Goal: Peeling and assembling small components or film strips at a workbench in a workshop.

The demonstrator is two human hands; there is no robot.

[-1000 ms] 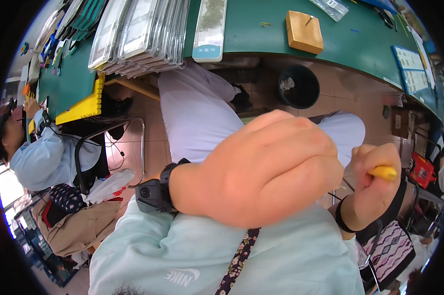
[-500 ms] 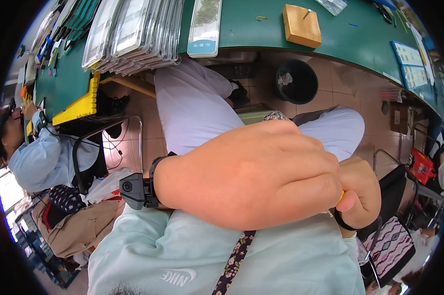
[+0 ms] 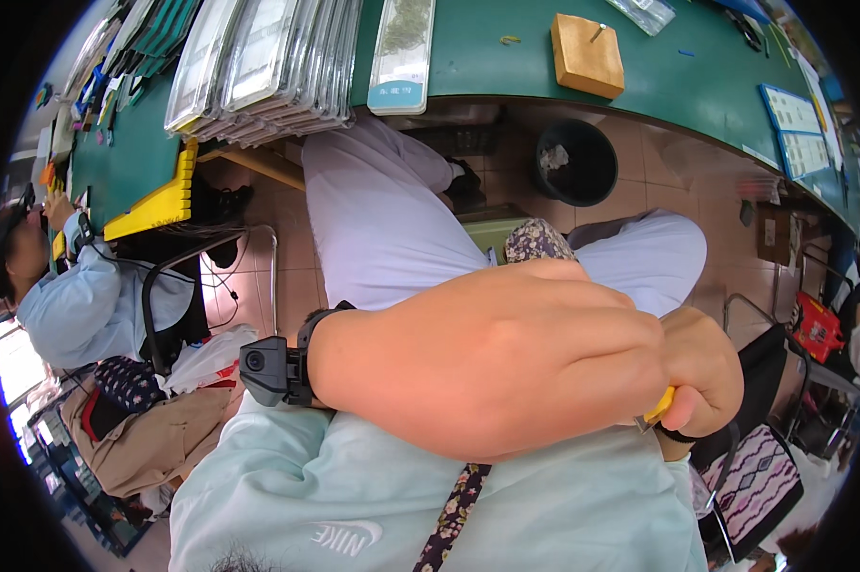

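In front of my chest, my left hand [image 3: 506,357] is closed with its back up, reaching across to the right. Its curled fingers hide whatever is in them. My right hand [image 3: 711,372] is mostly behind it, closed round a small yellow tool with a metal tip [image 3: 660,405]. The tool's thumb side shows just beyond my left knuckles; its full shape is hidden. The two hands are touching or overlap in view. A black wrist device [image 3: 279,370] is strapped to my left wrist.
A green table [image 3: 487,62] bears stacked clear plastic cases [image 3: 268,71], one separate case [image 3: 401,57] and a wooden block [image 3: 587,57] with a metal pin. Below stands a dark bin [image 3: 592,176]. Another person [image 3: 87,296] sits at left; a black chair [image 3: 758,391] is at right.
Both hands have moved slightly down and to the right. More of the yellow tool and its metal tip shows now. The view has shifted a little.
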